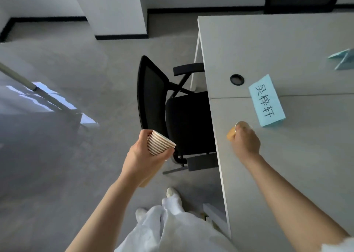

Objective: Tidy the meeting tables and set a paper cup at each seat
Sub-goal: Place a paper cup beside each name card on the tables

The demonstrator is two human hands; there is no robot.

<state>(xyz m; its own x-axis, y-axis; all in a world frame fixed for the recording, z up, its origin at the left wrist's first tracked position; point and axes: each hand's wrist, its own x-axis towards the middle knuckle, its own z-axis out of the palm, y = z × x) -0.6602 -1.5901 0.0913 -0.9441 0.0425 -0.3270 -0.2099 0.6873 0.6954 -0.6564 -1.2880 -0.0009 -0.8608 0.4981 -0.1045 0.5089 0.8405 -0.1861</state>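
My left hand [142, 156] grips a stack of several nested paper cups [160, 143], held over the floor beside the table, rims pointing right. My right hand [246, 139] is curled round a single tan paper cup [231, 133] over the grey table [287, 156], close to its left edge. Whether the cup touches the tabletop I cannot tell. A light blue name card [266, 100] with handwritten characters lies just beyond that cup.
A black mesh office chair [172, 113] is pushed under the table's left side. A round cable grommet [237, 79] sits in the tabletop. Another folded blue card [342, 59] lies at the right edge. A second black chair [298, 0] stands at the far end.
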